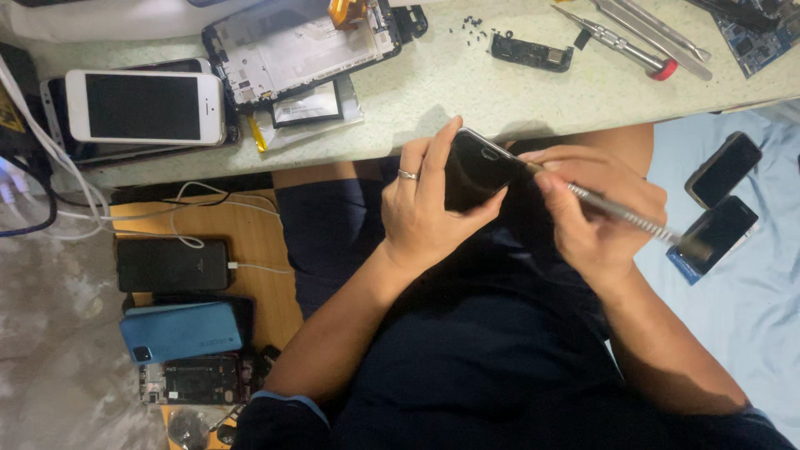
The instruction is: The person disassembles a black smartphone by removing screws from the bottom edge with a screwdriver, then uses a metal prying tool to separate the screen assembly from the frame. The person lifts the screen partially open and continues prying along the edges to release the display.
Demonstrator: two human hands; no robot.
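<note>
My left hand, with a ring on one finger, grips a black smartphone held on edge above my lap, just below the worktable's front edge. My right hand holds a thin metal screwdriver whose tip meets the phone's upper right corner. The tool's handle sticks out to the right past my fingers. Both hands hover over my dark blue clothing.
On the pale worktable lie a white phone, an opened phone frame, tiny screws, a small black part and metal tools. Several phones sit on a wooden board at left; two dark phones lie on blue cloth at right.
</note>
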